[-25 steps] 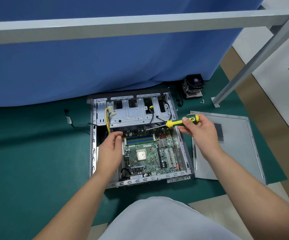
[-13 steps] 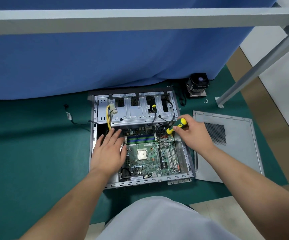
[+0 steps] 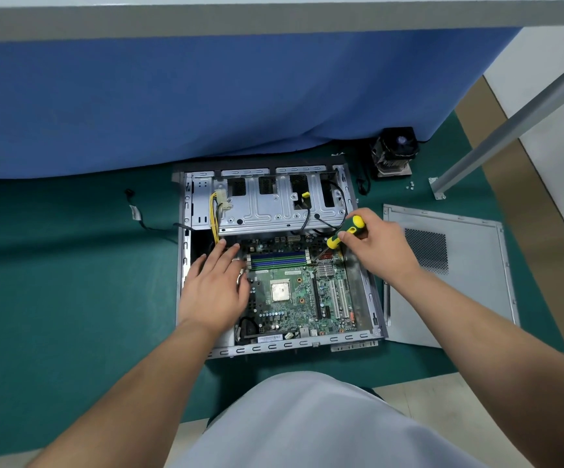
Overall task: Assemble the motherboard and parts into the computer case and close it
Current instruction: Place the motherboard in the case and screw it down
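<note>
The right hand (image 3: 380, 249) is grasping the yellow and black screwdriver (image 3: 346, 233), with the fingers curled around its handle, and the thin shaft is pointing down to the motherboard (image 3: 294, 292) at about 7 o'clock from the handle. The tip is too small to see, so I cannot tell if it is sitting on a screw. The left hand (image 3: 214, 287) is lying flat with straight fingers, pressing the left edge of the board and holding nothing.

The motherboard is lying inside the open computer case (image 3: 202, 201), in its lower half, below the drive cage (image 3: 267, 211).

In my judgement, the tip can slip from a screw head and scratch the green board, because the shaft is tilted and not upright. The board can also shift if the left hand is lifting too early.

The case is thin grey sheet metal with sharp folded edges and stamped slots. The board is flat, rigid and crowded with small parts. The side panel (image 3: 469, 298), at 3 o'clock from the case, is a flat metal sheet with a mesh patch. The cooler (image 3: 395, 152), at 1 o'clock, is blocky with metal fins.
</note>
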